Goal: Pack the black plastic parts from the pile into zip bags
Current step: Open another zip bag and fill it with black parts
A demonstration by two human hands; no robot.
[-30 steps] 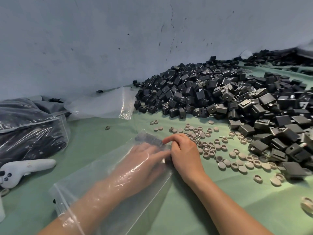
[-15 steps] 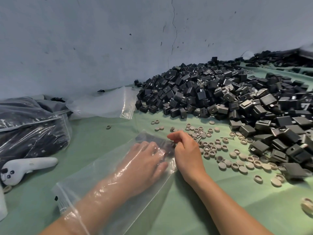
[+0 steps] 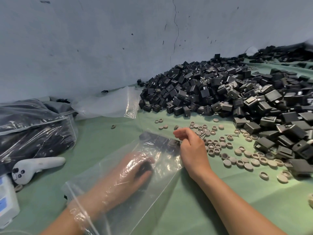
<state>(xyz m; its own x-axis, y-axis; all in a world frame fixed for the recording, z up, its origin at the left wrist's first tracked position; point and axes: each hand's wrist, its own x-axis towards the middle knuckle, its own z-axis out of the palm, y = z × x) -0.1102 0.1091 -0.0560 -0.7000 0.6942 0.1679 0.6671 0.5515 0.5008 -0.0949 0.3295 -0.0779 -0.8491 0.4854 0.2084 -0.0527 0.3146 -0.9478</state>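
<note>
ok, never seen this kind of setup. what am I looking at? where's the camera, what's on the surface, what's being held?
No robot here: these are a person's two bare hands, filmed by one wide-angle camera worn on the head, looking forward and down. The left hand is inside a clear zip bag and grips a black part; more black parts lie at the bag's far end. The right hand hovers at that end, fingers loosely curled; whether it pinches the bag I cannot tell. On the green cloth: a big pile of black parts, scattered grey round caps, an empty bag, filled bags and a white controller.
</note>
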